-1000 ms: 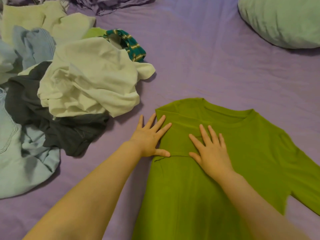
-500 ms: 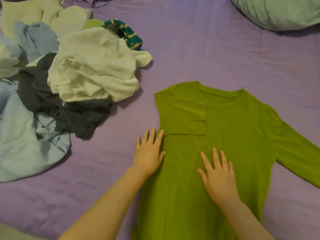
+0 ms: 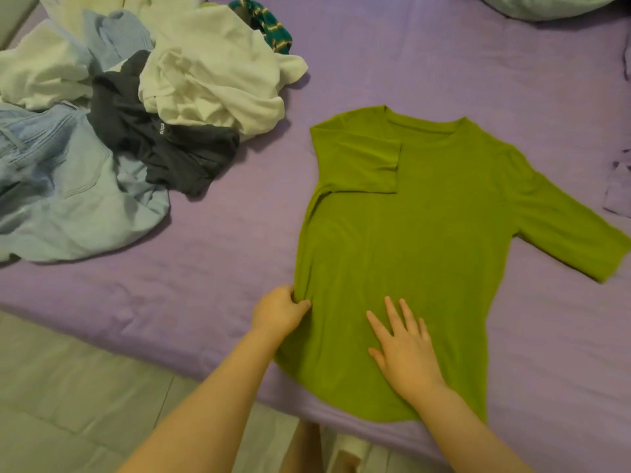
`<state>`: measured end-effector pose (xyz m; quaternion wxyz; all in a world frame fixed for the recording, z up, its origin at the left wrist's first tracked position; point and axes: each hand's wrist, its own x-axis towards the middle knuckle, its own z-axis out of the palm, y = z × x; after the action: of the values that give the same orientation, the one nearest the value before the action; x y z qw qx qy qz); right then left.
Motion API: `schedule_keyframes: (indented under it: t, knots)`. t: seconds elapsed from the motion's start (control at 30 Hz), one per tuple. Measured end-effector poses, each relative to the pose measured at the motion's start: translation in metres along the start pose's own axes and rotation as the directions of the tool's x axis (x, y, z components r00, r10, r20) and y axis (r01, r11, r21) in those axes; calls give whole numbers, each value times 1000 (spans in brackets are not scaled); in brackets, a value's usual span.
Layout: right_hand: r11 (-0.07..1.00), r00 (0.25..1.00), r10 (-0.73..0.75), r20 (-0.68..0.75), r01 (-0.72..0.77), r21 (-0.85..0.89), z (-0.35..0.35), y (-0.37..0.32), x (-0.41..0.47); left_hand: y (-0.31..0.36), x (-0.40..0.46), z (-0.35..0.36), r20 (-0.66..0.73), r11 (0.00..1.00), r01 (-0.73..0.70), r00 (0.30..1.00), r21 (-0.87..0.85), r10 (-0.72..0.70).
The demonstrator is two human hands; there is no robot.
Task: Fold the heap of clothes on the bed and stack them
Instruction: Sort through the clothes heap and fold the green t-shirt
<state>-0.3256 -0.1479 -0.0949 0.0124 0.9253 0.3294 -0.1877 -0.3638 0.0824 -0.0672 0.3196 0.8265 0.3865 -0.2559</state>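
A green T-shirt [image 3: 426, 233] lies flat on the purple bed [image 3: 426, 63], neck away from me. Its left sleeve is folded in across the chest; its right sleeve spreads out to the right. My left hand [image 3: 280, 310] pinches the shirt's left side edge near the hem. My right hand [image 3: 404, 346] lies flat, fingers spread, pressing on the lower part of the shirt. The heap of clothes [image 3: 136, 114] sits at the upper left: white tops, a dark garment, light blue jeans and a teal striped piece.
A pale green pillow [image 3: 546, 5] lies at the top right corner. The bed's near edge runs across the bottom, with a tiled floor [image 3: 85, 404] below it. A crumpled purple fold of sheet [image 3: 619, 186] is at the right edge.
Both hands slid down the shirt from the chest toward the hem. My left hand went from flat to pinching the shirt's left edge. The view pulled back toward the bed's edge.
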Motion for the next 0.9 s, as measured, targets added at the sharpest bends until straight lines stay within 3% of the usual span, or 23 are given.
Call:
schedule_keyframes:
  t: [0.1, 0.23, 0.33, 0.47, 0.63, 0.7, 0.77, 0.9]
  knots:
    - [998, 998, -56, -13, 56, 30, 7, -17, -17, -10, -20, 1, 63, 997, -71, 995, -33, 73]
    - [992, 998, -35, -50, 40, 120, 4, -42, -23, -20, -32, -12, -14, 985, -144, 990, -98, 143]
    - [966, 986, -74, -151, 109, 234, -3, -64, -21, -26, -34, -27, 49, 983, -86, 994, -164, 95]
    - [911, 975, -150, -167, 201, 360, -3, -106, -21, -42, -45, -39, 311, 950, 37, 948, -310, 65]
    - [899, 988, -142, -52, 151, 412, 10, -137, -29, -69, -48, -36, 299, 906, 46, 950, -420, 90]
    - [936, 995, -90, -43, 99, 337, 17, -134, -32, -80, -44, -35, 192, 955, -92, 970, -281, 150]
    - [959, 998, -45, -33, 52, 279, 22, -121, -38, -95, -37, -35, 84, 969, -245, 966, -25, 246]
    - [983, 994, -34, -104, 52, 173, 28, -70, -64, -110, -29, -34, 20, 920, -259, 964, 293, 265]
